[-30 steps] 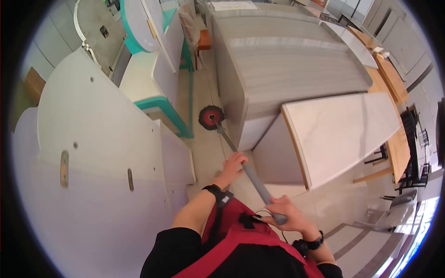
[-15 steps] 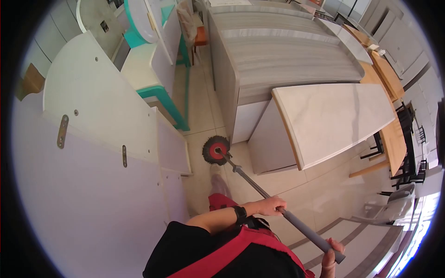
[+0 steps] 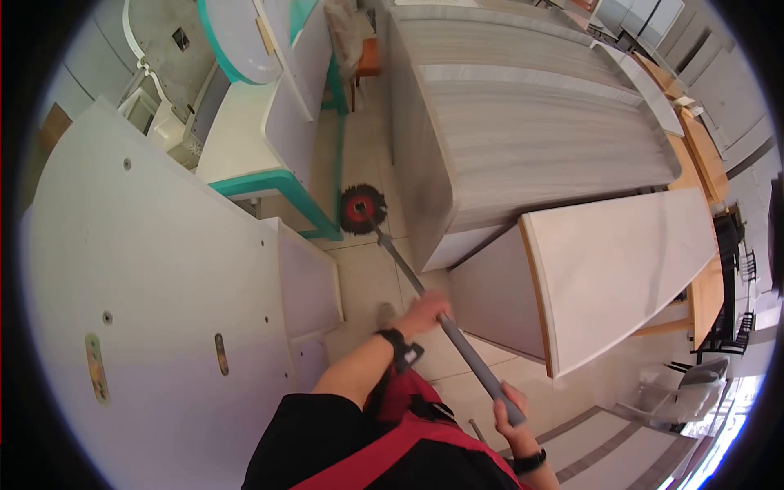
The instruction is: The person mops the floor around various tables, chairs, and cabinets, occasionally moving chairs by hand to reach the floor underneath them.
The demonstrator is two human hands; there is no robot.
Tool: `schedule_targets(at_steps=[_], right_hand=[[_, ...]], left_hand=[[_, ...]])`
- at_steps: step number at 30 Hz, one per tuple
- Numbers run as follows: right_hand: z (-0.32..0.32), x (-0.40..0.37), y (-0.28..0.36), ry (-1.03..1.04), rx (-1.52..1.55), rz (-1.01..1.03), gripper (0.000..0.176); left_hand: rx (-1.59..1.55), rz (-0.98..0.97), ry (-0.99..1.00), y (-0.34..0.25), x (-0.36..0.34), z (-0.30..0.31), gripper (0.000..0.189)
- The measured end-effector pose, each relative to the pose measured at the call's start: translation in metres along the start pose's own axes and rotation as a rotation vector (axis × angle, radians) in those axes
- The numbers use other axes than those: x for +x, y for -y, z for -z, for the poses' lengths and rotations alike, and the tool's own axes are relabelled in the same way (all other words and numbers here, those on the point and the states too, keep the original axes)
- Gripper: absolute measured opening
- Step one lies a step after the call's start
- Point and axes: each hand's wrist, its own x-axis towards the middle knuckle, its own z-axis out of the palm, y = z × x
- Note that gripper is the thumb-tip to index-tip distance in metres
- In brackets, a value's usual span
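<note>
A mop with a long grey pole (image 3: 469, 355) reaches away from my body into the narrow aisle. Its round head (image 3: 363, 209) has dark fringe around a red centre and lies on the tiled floor by the teal-edged furniture leg. Partway down the pole, my left hand (image 3: 427, 314) is closed around it, a dark watch on that wrist. My right hand (image 3: 510, 408) grips the pole close to its top end, with a black band at the wrist.
A large white panel (image 3: 188, 286) with screw holes stands on the left. Ahead is a teal-trimmed white desk (image 3: 245, 147). To the right are a grey wood-grain cabinet (image 3: 539, 139) and a marble-patterned top (image 3: 621, 269). An orange-seated chair (image 3: 369, 59) stands at the aisle's far end.
The mop head has slid forward and slightly left along the aisle. Both my hands have moved forward and left with the pole.
</note>
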Motion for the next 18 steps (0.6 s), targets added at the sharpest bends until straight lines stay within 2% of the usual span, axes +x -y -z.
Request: schedule_targets(at_steps=[1, 2, 4, 7, 10, 13, 16, 18], right_hand=[[-0.026, 0.03, -0.004, -0.023, 0.056, 0.059, 0.034], [-0.047, 0.061, -0.003, 0.073, 0.125, -0.002, 0.034], [-0.08, 0.104, 0.004, 0.209, 0.184, -0.045, 0.039], [-0.095, 0.131, 0.016, 0.306, 0.144, -0.033, 0.048], [-0.08, 0.125, 0.04, 0.334, 0.098, -0.078, 0.049], [-0.041, 0.097, 0.06, 0.262, 0.095, -0.064, 0.044], [0.011, 0.048, 0.08, 0.262, 0.061, -0.113, 0.046], [0.048, -0.002, 0.082, 0.2, 0.064, -0.111, 0.047]], left_hand=[[0.096, 0.084, -0.05, 0.016, 0.01, 0.023, 0.028], [0.193, 0.167, -0.096, 0.031, 0.018, 0.045, 0.031], [0.24, 0.323, -0.044, 0.069, 0.032, 0.081, 0.034], [0.351, 0.378, 0.054, 0.081, 0.039, 0.124, 0.038], [0.352, 0.317, -0.045, 0.071, 0.028, 0.114, 0.037], [0.278, 0.267, -0.003, 0.032, 0.01, 0.09, 0.035], [0.288, 0.175, 0.135, -0.016, -0.014, 0.056, 0.031], [0.29, 0.049, 0.146, -0.058, -0.036, 0.031, 0.029]])
